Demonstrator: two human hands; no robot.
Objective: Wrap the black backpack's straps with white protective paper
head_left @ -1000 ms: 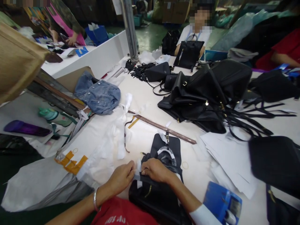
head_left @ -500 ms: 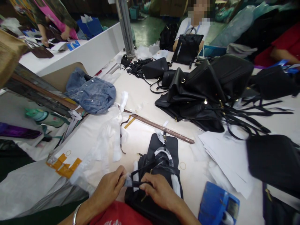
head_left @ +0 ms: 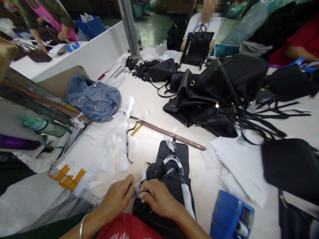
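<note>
A black backpack (head_left: pixel 171 186) lies on the table right in front of me, its flap (head_left: pixel 183 153) folded out away from me. White wrapping covers its top handle (head_left: pixel 175 159) and one strap (head_left: pixel 186 196). My left hand (head_left: pixel 126 190) is closed in a pinch on a piece of clear plastic wrap (head_left: pixel 137 190) at the bag's left edge. My right hand (head_left: pixel 156 196) lies over the bag, fingers closed close to the same wrap; they hide what is between them, perhaps a strap end.
A blue tape dispenser (head_left: pixel 231 215) stands right of the bag. White paper sheets (head_left: pixel 239 162) and a heap of black bags (head_left: pixel 214 96) lie beyond. A brown strip (head_left: pixel 171 134) crosses the table. A denim jacket (head_left: pixel 99 99) is at left; a co-worker (head_left: pixel 204 30) sits opposite.
My right hand has moved left, up close to my left hand. The black strap that stretched between the hands is now mostly hidden. The view has shifted slightly.
</note>
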